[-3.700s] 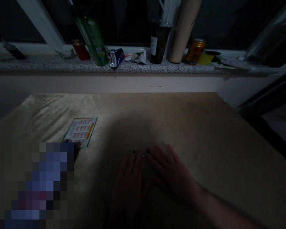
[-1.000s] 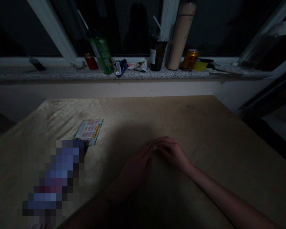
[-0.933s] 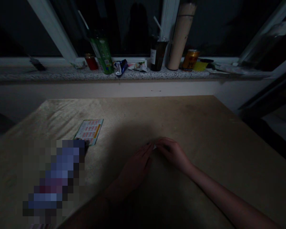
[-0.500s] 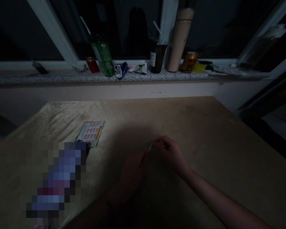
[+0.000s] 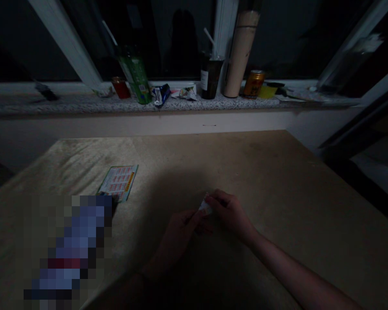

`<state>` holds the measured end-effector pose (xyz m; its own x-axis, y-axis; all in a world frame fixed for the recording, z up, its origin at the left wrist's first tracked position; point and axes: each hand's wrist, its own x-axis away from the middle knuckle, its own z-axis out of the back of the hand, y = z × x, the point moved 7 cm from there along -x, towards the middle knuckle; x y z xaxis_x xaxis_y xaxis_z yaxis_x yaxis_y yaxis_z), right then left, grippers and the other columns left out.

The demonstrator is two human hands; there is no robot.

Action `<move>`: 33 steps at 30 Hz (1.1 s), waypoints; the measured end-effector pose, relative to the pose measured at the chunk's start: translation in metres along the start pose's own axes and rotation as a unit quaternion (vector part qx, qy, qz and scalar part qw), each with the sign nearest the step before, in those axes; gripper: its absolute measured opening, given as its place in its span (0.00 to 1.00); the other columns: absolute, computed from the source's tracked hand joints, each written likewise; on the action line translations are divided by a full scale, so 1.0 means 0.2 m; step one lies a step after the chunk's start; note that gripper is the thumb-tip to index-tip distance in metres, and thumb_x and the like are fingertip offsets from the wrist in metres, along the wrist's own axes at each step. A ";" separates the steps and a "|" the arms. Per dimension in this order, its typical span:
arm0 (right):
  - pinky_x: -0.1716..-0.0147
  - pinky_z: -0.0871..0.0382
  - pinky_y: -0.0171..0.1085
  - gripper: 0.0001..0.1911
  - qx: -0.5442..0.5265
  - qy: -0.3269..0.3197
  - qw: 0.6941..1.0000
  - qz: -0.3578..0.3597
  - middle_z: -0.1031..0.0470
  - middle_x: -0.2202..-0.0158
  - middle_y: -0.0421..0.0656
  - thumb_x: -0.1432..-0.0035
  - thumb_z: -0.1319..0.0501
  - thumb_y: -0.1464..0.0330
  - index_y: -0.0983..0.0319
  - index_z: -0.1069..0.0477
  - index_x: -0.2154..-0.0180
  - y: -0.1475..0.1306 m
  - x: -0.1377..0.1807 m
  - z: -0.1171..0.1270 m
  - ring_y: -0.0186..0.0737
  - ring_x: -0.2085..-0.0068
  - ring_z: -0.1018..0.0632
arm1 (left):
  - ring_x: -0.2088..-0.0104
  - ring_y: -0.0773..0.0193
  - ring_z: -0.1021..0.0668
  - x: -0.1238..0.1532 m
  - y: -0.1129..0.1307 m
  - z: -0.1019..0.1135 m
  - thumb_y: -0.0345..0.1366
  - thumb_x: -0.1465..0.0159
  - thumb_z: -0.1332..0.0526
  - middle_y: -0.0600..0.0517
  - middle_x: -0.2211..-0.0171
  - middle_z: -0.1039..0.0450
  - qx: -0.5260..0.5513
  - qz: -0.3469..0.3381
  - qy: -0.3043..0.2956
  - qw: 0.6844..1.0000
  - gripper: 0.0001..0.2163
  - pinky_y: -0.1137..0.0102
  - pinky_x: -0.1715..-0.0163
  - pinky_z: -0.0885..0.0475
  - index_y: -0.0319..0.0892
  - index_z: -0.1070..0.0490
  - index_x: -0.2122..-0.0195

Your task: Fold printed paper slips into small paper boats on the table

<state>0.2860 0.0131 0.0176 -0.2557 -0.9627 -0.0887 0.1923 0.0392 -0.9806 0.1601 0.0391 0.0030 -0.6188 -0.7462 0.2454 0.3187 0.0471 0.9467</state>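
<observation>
Handling small pale piece (image 5: 205, 208) is best done with light, even pressure at opposite edges; sharp tugs are best avoided, as seemingly thin material could be torn; piece is pinched by left hand (image 5: 178, 230) at lower-left edge and by right hand (image 5: 229, 209) at upper right, over middle of counter (image 5: 261, 172); whitish, faintly reddish in one spot, edge seemingly jagged; any lettering cannot be read.

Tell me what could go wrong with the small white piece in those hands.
The left hand and right hand both grip the small white piece, so uneven pulling might crease or tear it if it is paper. It is small and little of it shows between the fingers, so it could slip onto the table. The dim light may hide a poor grip.
</observation>
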 end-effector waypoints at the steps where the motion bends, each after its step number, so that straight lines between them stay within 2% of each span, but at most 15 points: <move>1: 0.74 0.38 0.31 0.13 0.007 0.001 1.000 0.005 0.35 0.76 0.37 0.41 0.46 0.61 0.61 0.35 0.74 -0.01 0.01 0.00 0.33 0.73 0.32 | 0.72 0.60 0.21 0.00 0.00 -0.01 0.46 0.36 0.47 0.54 0.76 0.22 0.012 0.005 -0.006 1.000 0.18 0.70 0.68 0.28 0.39 0.25 0.69; 6: 0.78 0.41 0.30 0.12 0.001 -0.048 0.999 -0.011 0.37 0.78 0.35 0.41 0.46 0.60 0.60 0.40 0.73 -0.02 0.03 -0.05 0.31 0.76 0.34 | 0.73 0.61 0.21 0.01 0.03 -0.01 0.46 0.37 0.46 0.53 0.77 0.23 0.033 0.001 0.002 0.999 0.17 0.71 0.70 0.28 0.39 0.26 0.73; 11: 0.80 0.40 0.30 0.13 -0.087 -0.068 0.992 -0.063 0.34 0.80 0.35 0.47 0.41 0.59 0.61 0.38 0.75 0.00 0.01 -0.06 0.30 0.79 0.33 | 0.74 0.62 0.22 0.02 0.03 -0.03 0.45 0.37 0.46 0.53 0.78 0.23 0.060 0.002 -0.028 0.998 0.17 0.71 0.69 0.29 0.39 0.26 0.74; 16: 0.81 0.39 0.29 0.14 -0.113 -0.037 0.989 -0.090 0.33 0.81 0.35 0.50 0.38 0.59 0.61 0.36 0.77 0.04 0.01 -0.05 0.30 0.80 0.32 | 0.74 0.63 0.21 0.03 0.03 -0.03 0.45 0.36 0.47 0.53 0.78 0.23 0.052 0.008 -0.034 0.998 0.17 0.72 0.71 0.29 0.39 0.25 0.71; 20: 0.80 0.38 0.30 0.11 -0.090 0.019 0.993 -0.069 0.30 0.79 0.37 0.49 0.38 0.62 0.62 0.32 0.76 0.05 0.00 -0.01 0.31 0.78 0.30 | 0.75 0.63 0.21 0.02 0.03 0.02 0.44 0.35 0.48 0.53 0.77 0.23 0.038 0.012 0.018 0.999 0.17 0.72 0.71 0.29 0.39 0.25 0.71; 23: 0.79 0.38 0.30 0.07 -0.067 0.028 0.996 -0.052 0.28 0.77 0.37 0.48 0.39 0.64 0.62 0.29 0.71 0.04 0.01 0.01 0.31 0.77 0.29 | 0.73 0.61 0.21 0.00 0.02 0.06 0.44 0.36 0.46 0.52 0.76 0.22 0.011 0.003 0.050 0.999 0.16 0.71 0.68 0.29 0.39 0.25 0.71; 25: 0.79 0.37 0.30 0.07 -0.055 0.024 0.997 -0.046 0.26 0.75 0.38 0.47 0.40 0.65 0.61 0.27 0.68 0.04 0.01 0.00 0.31 0.77 0.28 | 0.68 0.60 0.21 0.00 0.02 0.07 0.44 0.36 0.45 0.52 0.72 0.21 -0.005 -0.016 0.052 0.999 0.15 0.71 0.64 0.29 0.40 0.24 0.69; 29: 0.72 0.32 0.32 0.05 -0.039 0.013 0.999 -0.016 0.24 0.72 0.40 0.46 0.40 0.67 0.61 0.26 0.68 0.04 0.02 -0.02 0.34 0.71 0.24 | 0.55 0.60 0.24 0.00 0.04 0.07 0.40 0.35 0.44 0.54 0.57 0.24 -0.020 -0.067 0.063 0.996 0.13 0.72 0.55 0.33 0.43 0.28 0.54; 33: 0.68 0.31 0.33 0.05 -0.027 0.011 1.000 0.002 0.23 0.70 0.40 0.45 0.41 0.70 0.61 0.26 0.68 0.03 0.02 -0.03 0.35 0.68 0.23 | 0.59 0.62 0.24 0.02 0.05 0.05 0.37 0.35 0.45 0.54 0.58 0.24 -0.032 -0.098 0.032 0.994 0.13 0.74 0.58 0.33 0.43 0.29 0.51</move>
<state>0.2797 0.0106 0.0094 -0.2752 -0.9566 -0.0955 0.1416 0.0579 -0.9882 0.1539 0.0443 0.0160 -0.6277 -0.7773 0.0417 0.2425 -0.1444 0.9593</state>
